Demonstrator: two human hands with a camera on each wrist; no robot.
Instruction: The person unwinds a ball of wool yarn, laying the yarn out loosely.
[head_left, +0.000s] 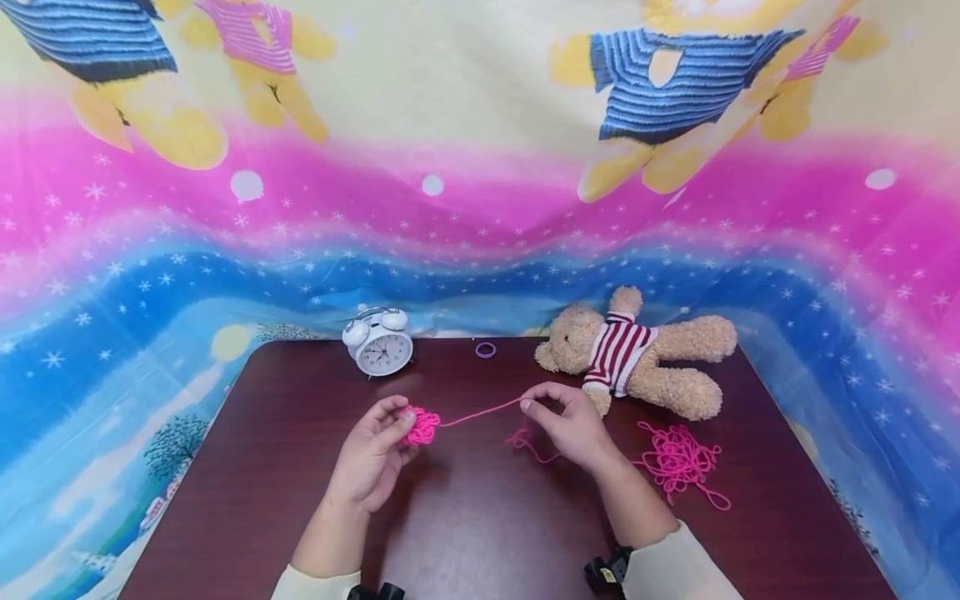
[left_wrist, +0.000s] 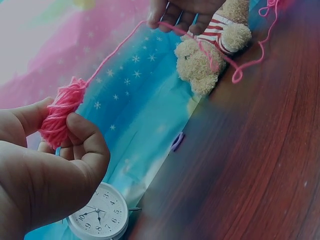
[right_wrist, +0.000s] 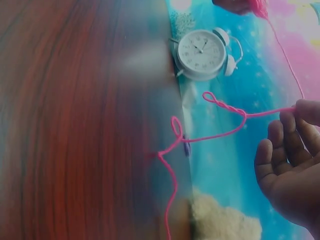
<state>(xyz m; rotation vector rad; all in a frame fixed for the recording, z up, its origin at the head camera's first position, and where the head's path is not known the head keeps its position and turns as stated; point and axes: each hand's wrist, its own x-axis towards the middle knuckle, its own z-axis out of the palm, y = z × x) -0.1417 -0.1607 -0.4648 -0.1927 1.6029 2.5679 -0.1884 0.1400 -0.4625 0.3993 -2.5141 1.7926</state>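
Note:
In the head view my left hand [head_left: 370, 458] holds a small wound bundle of pink yarn [head_left: 424, 426] between thumb and fingers, above the table. From this bundle a strand [head_left: 480, 413] runs up to my right hand [head_left: 573, 425], which pinches it between thumb and forefinger. The left wrist view shows the bundle [left_wrist: 62, 112] as many wrapped loops. Below the right hand the yarn hangs in twisted loops [right_wrist: 225, 106], seen in the right wrist view. It leads on to a loose pink tangle [head_left: 682, 460] lying on the table to the right.
A white twin-bell alarm clock [head_left: 382, 346] stands at the table's back left. Near the back edge lies a purple ring [head_left: 486, 351]. A teddy bear [head_left: 637, 354] in a striped shirt lies at the back right. A printed cloth [head_left: 480, 208] hangs behind the brown table [head_left: 480, 533].

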